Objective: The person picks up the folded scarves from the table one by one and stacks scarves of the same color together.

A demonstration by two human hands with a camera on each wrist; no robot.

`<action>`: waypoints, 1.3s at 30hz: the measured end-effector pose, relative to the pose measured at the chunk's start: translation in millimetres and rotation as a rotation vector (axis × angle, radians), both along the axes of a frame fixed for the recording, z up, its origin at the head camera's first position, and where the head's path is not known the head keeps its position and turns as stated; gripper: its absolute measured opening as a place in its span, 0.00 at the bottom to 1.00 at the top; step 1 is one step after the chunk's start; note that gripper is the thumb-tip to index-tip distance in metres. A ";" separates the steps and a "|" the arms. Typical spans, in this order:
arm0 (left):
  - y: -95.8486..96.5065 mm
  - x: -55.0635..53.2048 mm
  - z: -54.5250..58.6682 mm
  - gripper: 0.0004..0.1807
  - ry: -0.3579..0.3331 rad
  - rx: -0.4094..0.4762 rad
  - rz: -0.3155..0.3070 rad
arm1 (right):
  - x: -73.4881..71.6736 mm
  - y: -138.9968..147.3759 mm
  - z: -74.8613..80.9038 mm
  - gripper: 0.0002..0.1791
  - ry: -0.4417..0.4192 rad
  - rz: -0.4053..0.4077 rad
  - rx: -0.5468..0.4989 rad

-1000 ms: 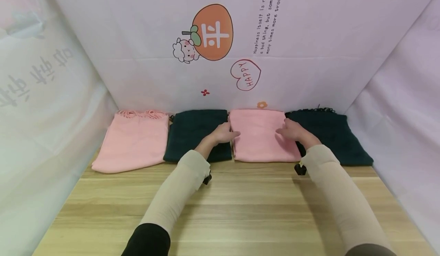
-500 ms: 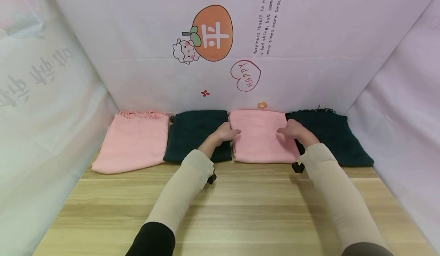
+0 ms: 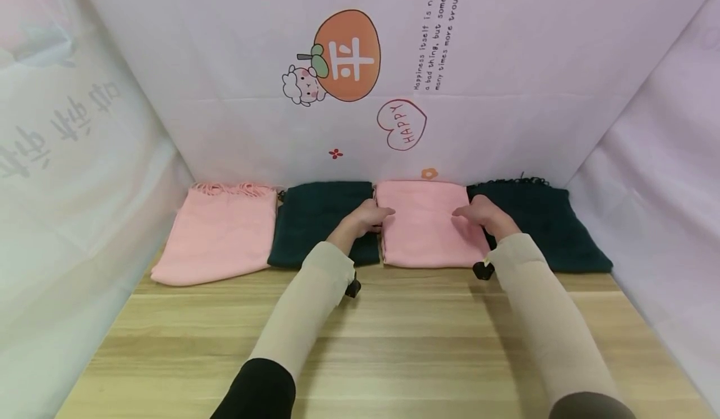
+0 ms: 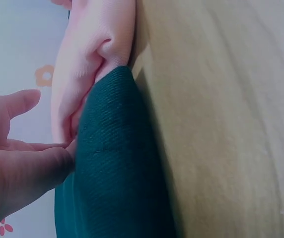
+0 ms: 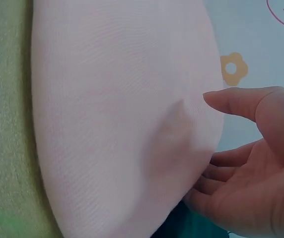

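Note:
A folded pink scarf [image 3: 424, 231] lies between my two hands on the wooden table. At its left edge, my left hand [image 3: 362, 217] reaches over a folded dark green scarf [image 3: 312, 222]. In the left wrist view its fingertips dip into the seam between the green and pink scarves, thumb raised apart. My right hand [image 3: 487, 216] is at the opposite edge, above another dark green scarf [image 3: 545, 225]. The right wrist view has its fingertips [image 5: 201, 193] touching the pink side, partly hidden beneath it, while the thumb hovers clear of the cloth.
Another pink scarf [image 3: 219, 234] with a fringe lies at the far left of the row. A printed white curtain [image 3: 478, 125] hangs right behind the scarves, with white cloth walls at both sides. Wooden table [image 3: 405, 338] extends in front.
My left hand has shifted slightly, its fingers sinking a little further into the seam beside the pink scarf. Both forearms have drawn slightly inward. The scarves lie as before.

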State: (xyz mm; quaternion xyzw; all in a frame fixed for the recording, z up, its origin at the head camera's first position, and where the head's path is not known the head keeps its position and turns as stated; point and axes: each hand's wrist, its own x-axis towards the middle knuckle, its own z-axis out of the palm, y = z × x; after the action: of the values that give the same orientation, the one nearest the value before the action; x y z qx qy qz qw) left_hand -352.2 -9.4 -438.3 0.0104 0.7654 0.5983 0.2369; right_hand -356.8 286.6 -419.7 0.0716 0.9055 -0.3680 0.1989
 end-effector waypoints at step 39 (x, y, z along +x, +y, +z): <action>9.0 -9.2 -4.9 0.31 -0.063 0.107 0.048 | 8.1 -1.1 3.8 0.24 -0.013 -0.057 -0.275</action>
State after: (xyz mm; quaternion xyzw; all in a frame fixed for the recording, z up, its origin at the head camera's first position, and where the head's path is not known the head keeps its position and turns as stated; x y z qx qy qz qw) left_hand -361.4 -0.4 -443.2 -0.0140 0.7247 0.6437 0.2454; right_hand -348.7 285.5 -415.9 0.0716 0.8428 -0.4937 0.2021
